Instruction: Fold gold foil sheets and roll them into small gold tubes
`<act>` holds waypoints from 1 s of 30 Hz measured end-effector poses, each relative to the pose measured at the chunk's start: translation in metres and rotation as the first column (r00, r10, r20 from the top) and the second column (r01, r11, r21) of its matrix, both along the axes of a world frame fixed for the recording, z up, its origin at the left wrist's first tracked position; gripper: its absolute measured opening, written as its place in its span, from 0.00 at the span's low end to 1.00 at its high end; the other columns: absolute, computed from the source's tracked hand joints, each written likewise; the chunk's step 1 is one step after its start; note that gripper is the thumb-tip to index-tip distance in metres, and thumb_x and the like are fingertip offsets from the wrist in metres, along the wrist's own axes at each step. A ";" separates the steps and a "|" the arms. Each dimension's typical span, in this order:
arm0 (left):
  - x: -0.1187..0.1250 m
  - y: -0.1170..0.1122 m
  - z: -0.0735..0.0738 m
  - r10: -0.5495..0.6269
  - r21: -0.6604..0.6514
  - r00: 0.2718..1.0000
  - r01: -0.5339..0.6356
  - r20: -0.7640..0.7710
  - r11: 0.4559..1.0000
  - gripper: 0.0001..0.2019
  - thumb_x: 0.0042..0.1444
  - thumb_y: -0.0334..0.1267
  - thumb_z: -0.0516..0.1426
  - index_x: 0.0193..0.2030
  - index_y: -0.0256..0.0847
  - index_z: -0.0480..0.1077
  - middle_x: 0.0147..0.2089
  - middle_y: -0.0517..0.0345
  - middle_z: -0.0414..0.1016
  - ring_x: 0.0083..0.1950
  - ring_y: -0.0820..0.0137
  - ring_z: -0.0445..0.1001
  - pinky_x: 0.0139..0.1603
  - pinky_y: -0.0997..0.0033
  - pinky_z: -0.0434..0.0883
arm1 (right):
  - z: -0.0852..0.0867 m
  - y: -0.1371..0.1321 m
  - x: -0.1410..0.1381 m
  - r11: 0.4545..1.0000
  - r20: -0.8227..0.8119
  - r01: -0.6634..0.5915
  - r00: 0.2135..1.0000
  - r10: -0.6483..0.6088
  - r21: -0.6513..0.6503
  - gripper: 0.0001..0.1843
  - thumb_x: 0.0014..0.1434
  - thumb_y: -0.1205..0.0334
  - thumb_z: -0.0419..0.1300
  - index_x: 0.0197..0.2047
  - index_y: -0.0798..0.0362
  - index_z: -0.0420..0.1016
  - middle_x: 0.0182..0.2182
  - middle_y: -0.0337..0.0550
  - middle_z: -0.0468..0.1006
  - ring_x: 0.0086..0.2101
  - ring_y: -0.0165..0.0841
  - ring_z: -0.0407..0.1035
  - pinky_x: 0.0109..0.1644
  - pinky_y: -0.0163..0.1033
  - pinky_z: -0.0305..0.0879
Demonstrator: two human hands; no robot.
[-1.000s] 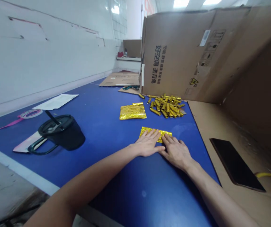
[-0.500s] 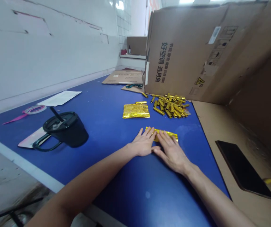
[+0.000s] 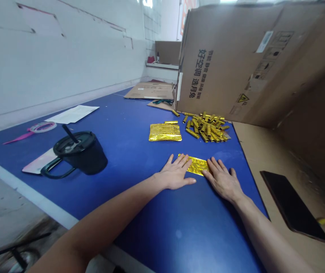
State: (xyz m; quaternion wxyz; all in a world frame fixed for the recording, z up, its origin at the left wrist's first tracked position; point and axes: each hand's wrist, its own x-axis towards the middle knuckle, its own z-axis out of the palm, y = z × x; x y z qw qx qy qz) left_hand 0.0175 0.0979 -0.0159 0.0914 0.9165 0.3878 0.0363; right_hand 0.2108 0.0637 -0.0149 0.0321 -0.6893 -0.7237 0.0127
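A folded strip of gold foil paper (image 3: 198,165) lies flat on the blue table (image 3: 128,151). My left hand (image 3: 175,174) rests flat on its left end, fingers stretched out. My right hand (image 3: 223,180) presses flat on its right end, fingers spread. The middle of the strip shows between the two hands. Farther back lie a flat stack of gold foil sheets (image 3: 164,132) and a pile of several small rolled gold pieces (image 3: 206,127).
A black lidded cup with a straw (image 3: 78,151) stands at the left, over a pale card. A tape roll (image 3: 41,127) and white paper (image 3: 73,113) lie beyond. A big cardboard box (image 3: 236,64) walls the right; a dark phone (image 3: 293,204) lies on cardboard.
My right hand has slid to the right along the gold strip, away from the left hand, uncovering the strip's middle. The left hand has stayed in place.
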 end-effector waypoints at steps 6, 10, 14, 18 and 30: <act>-0.004 -0.002 0.000 0.004 -0.003 1.000 -0.004 0.013 1.000 0.39 0.53 0.62 0.36 0.63 0.35 0.39 0.66 0.46 0.34 0.65 0.59 0.32 0.60 0.49 0.34 | -0.001 0.006 0.017 0.990 -0.021 0.078 0.997 -0.076 0.116 0.25 0.60 0.50 0.40 0.54 0.53 0.64 0.56 0.53 0.60 0.55 0.49 0.51 0.52 0.60 0.48; -0.007 -0.004 0.002 -0.005 -0.003 0.999 0.005 0.039 1.000 0.39 0.53 0.62 0.39 0.63 0.34 0.41 0.65 0.44 0.37 0.65 0.58 0.33 0.60 0.50 0.36 | -0.007 0.011 0.026 0.983 -0.067 0.063 0.996 -0.052 0.170 0.26 0.58 0.50 0.45 0.54 0.57 0.61 0.55 0.58 0.60 0.55 0.47 0.53 0.52 0.57 0.51; -0.006 -0.003 0.006 0.074 0.026 0.984 -0.080 0.163 0.996 0.28 0.56 0.55 0.44 0.58 0.40 0.54 0.62 0.50 0.53 0.63 0.61 0.48 0.59 0.56 0.46 | -0.013 0.013 0.030 0.983 -0.123 0.012 0.992 0.011 0.181 0.23 0.57 0.51 0.47 0.51 0.54 0.64 0.55 0.56 0.61 0.55 0.47 0.52 0.51 0.59 0.50; -0.007 0.002 0.006 0.231 0.060 0.940 -0.254 0.252 0.965 0.21 0.57 0.46 0.47 0.54 0.38 0.58 0.58 0.47 0.57 0.59 0.61 0.54 0.56 0.59 0.53 | -0.013 0.014 0.030 0.983 -0.193 -0.033 0.979 0.068 0.183 0.15 0.55 0.54 0.50 0.41 0.52 0.68 0.55 0.55 0.61 0.55 0.47 0.53 0.51 0.60 0.50; -0.011 0.009 0.005 0.318 0.024 0.893 -0.343 0.318 0.939 0.31 0.52 0.40 0.53 0.61 0.39 0.46 0.48 0.50 0.64 0.50 0.62 0.63 0.49 0.63 0.60 | -0.006 0.012 0.023 0.962 -0.305 -0.124 0.932 0.197 0.242 0.09 0.50 0.62 0.52 0.35 0.53 0.68 0.49 0.55 0.68 0.50 0.43 0.61 0.50 0.50 0.55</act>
